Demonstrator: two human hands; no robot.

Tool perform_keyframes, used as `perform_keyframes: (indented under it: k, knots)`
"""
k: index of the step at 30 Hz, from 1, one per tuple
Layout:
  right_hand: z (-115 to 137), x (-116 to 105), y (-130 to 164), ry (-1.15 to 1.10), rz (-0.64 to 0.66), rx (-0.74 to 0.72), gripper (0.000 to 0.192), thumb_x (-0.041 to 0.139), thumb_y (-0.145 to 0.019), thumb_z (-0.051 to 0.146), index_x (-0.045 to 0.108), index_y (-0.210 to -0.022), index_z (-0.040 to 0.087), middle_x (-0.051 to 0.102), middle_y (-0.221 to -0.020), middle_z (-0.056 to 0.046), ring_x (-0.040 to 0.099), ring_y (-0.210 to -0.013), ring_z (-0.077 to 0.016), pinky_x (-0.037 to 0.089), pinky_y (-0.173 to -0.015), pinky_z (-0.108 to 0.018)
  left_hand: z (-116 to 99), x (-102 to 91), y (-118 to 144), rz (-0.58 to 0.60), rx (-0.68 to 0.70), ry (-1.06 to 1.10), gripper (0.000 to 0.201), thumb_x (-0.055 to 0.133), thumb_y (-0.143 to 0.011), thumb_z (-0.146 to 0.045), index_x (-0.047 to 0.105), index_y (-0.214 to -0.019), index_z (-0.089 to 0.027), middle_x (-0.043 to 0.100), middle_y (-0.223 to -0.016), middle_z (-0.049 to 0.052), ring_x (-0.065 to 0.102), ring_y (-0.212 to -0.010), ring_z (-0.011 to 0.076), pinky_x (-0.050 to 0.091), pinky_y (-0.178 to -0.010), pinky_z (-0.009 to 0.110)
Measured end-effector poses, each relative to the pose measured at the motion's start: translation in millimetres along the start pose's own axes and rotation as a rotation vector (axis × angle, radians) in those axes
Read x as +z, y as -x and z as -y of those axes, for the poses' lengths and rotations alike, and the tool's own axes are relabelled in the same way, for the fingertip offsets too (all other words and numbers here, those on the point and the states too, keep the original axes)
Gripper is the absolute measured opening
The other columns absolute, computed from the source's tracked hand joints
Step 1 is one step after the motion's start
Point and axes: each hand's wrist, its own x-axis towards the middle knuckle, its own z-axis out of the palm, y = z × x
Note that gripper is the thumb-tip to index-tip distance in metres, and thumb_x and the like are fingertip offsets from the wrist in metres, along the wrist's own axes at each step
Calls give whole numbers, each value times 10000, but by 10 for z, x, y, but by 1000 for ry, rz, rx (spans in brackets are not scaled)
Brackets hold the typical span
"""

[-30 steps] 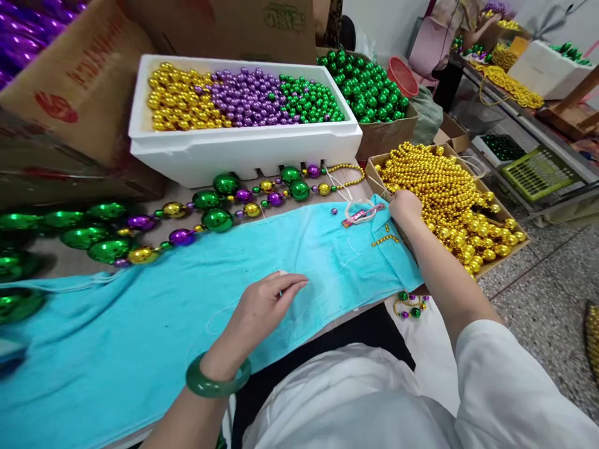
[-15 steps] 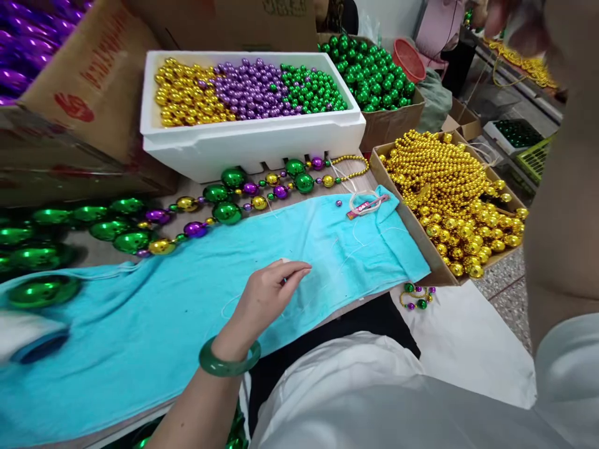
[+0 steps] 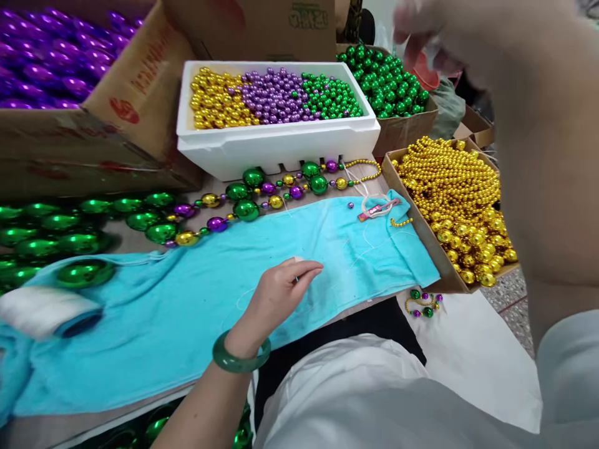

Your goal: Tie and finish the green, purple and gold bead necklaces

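My left hand [image 3: 283, 293], with a green bangle [image 3: 241, 357] at its wrist, is closed in a pinch above the turquoise towel [image 3: 196, 324]. What its fingertips hold, if anything, is too small to make out. A thin clear thread curls on the towel beside it. High at the right, my right hand [image 3: 440, 34] is raised and smeared by motion, so its fingers are unclear. A short string of gold beads [image 3: 401, 222] lies on the towel's right part, near a small pink-labelled packet [image 3: 377, 211] and one loose purple bead [image 3: 350, 205].
Behind the towel, strung green, purple and gold beads [image 3: 246, 210] lie before a white foam box [image 3: 281, 140] of sorted beads. Gold bead strings fill a carton [image 3: 412, 249] at right. A thread spool [image 3: 37, 308] lies left. Cartons hold green beads [image 3: 388, 87] and purple beads [image 3: 60, 56].
The view has swung left, so the scene sits further right. My right arm has come further into view at the upper right. A short gold bead string now shows on the towel.
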Motion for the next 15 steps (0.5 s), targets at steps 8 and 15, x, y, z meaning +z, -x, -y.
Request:
perform_keyframes:
  k: [8, 15]
  knots:
    - [-256, 555, -197, 98, 57, -136, 313, 644, -769, 271, 731, -929, 16, 670, -721, -85, 373, -438, 6, 412, -512, -217, -131, -77, -20, -6, 46, -26, 220, 538, -917, -285, 736, -971, -205, 725, -852, 24, 638, -754, 128, 461, -679, 240]
    - [-314, 783, 550, 89, 227, -61, 304, 616, -838, 326, 735, -947, 69, 661, -776, -54, 458, -591, -52, 450, -665, -265, -248, -66, -101, -171, 60, -139, 259, 511, -928, -318, 736, -990, -205, 705, -792, 48, 621, -754, 150, 458, -690, 257]
